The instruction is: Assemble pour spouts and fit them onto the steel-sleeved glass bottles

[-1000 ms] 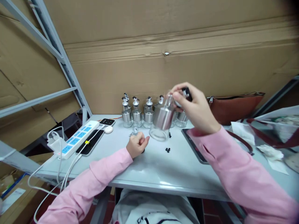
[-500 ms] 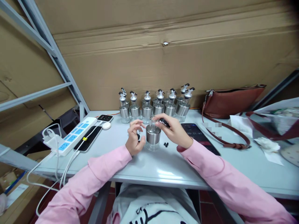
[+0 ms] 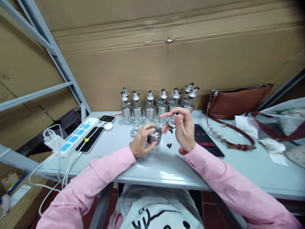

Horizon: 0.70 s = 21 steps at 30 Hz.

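A glass bottle [image 3: 155, 137] with a brushed steel sleeve stands upright on the table in front of me. My left hand [image 3: 142, 142] is closed round its left side, with the thumb low in front and the fingers over the sleeve. To the right of the bottle's open neck, my right hand [image 3: 186, 129] pinches a silver pourer spout [image 3: 171, 123] with a black lever, partly hidden by the fingers. Small black plugs [image 3: 169, 145] lie right of the bottle. Some clear and silver pieces [image 3: 134, 130] sit behind my left hand.
Several similar bottles [image 3: 150, 111] with pourers line the cardboard wall [image 3: 143, 63]. On the left are a power strip [image 3: 78, 135], a charging phone [image 3: 91, 140] and cables. To the right lie another phone [image 3: 207, 140], a brown bag [image 3: 238, 101] with its strap, and crumpled tissue [image 3: 273, 148].
My right hand has moved off the bottle's neck to the right, turning palm inward with the spout. My left hand has come from beside the bottle onto its sleeve.
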Each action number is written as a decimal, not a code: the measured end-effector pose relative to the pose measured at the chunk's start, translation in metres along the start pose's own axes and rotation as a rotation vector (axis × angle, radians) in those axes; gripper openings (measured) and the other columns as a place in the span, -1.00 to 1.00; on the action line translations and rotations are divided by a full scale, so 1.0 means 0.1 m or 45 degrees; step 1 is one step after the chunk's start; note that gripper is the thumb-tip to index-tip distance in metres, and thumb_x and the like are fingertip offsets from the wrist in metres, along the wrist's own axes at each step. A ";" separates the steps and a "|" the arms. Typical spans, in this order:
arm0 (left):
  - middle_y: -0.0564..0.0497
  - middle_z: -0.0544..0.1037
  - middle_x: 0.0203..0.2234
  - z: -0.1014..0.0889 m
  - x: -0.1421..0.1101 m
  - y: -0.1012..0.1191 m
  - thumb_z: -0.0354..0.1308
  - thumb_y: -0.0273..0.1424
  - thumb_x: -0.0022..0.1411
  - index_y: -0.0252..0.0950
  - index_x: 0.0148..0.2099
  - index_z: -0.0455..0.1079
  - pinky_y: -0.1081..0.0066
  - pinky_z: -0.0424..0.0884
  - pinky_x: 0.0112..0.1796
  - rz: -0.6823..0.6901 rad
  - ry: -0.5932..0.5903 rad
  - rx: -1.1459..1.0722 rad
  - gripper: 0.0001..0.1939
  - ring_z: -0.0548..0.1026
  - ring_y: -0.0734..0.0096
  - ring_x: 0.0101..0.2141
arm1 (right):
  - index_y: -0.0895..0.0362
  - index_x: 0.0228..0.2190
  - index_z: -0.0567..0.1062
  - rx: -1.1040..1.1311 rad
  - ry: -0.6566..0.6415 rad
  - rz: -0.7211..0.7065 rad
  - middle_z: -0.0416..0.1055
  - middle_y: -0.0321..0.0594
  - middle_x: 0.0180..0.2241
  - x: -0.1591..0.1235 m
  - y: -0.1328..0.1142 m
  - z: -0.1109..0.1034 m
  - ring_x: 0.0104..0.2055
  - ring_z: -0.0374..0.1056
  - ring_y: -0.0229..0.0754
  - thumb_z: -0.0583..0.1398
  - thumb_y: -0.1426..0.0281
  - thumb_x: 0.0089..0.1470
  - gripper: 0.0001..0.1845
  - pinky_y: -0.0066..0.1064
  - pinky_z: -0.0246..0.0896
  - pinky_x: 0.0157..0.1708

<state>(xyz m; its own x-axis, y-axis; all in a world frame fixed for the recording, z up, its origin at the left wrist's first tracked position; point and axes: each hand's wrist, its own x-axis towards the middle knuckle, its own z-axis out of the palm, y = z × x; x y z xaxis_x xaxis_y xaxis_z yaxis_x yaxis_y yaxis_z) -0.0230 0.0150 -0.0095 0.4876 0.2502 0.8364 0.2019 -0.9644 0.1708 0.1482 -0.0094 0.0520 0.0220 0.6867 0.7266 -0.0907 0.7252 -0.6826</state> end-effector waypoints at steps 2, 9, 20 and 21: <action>-0.20 0.20 0.01 -0.02 0.02 0.01 0.06 -0.42 0.17 -0.18 0.19 -0.08 0.01 0.29 -0.03 0.021 -0.015 0.033 -0.43 0.24 0.11 0.05 | -0.02 -0.21 0.17 0.040 0.024 -0.035 0.43 -0.31 -0.35 0.00 -0.02 0.03 -0.52 0.41 -0.30 -0.02 0.19 0.21 -0.84 -0.42 0.34 -0.54; -0.17 0.20 -0.03 -0.03 0.04 0.07 0.04 -0.38 0.20 -0.18 0.15 -0.04 0.04 0.31 -0.06 0.024 -0.045 0.051 -0.50 0.26 0.14 0.01 | -0.02 -0.17 0.07 -0.087 0.053 -0.045 0.43 -0.23 -0.22 0.09 -0.14 0.13 -0.19 0.43 -0.21 -0.07 0.21 0.24 -0.84 -0.19 0.29 -0.12; -0.21 0.04 0.05 0.02 0.02 0.13 0.10 -0.38 0.20 -0.18 0.13 0.02 0.15 0.39 -0.08 -0.052 -0.236 0.026 -0.51 0.27 0.10 0.05 | 0.03 -0.15 0.13 -0.050 -0.305 0.078 0.46 -0.28 -0.38 0.17 -0.15 0.21 -0.26 0.44 -0.24 -0.07 0.19 0.24 -0.78 -0.27 0.25 -0.13; -0.21 0.04 0.06 0.02 0.02 0.13 0.10 -0.38 0.19 -0.18 0.13 0.01 0.15 0.39 -0.08 -0.060 -0.247 0.021 -0.50 0.27 0.10 0.05 | 0.04 -0.15 0.13 -0.053 -0.318 0.089 0.45 -0.29 -0.39 0.15 -0.14 0.19 -0.29 0.44 -0.25 -0.07 0.19 0.23 -0.78 -0.29 0.26 -0.16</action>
<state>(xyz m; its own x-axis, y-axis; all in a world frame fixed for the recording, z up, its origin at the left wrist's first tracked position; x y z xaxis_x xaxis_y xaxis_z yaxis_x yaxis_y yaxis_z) -0.0179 0.0027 -0.0070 0.6315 0.3086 0.7113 0.2419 -0.9500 0.1975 0.1304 -0.0100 0.0744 -0.2302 0.7052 0.6706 -0.0425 0.6812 -0.7309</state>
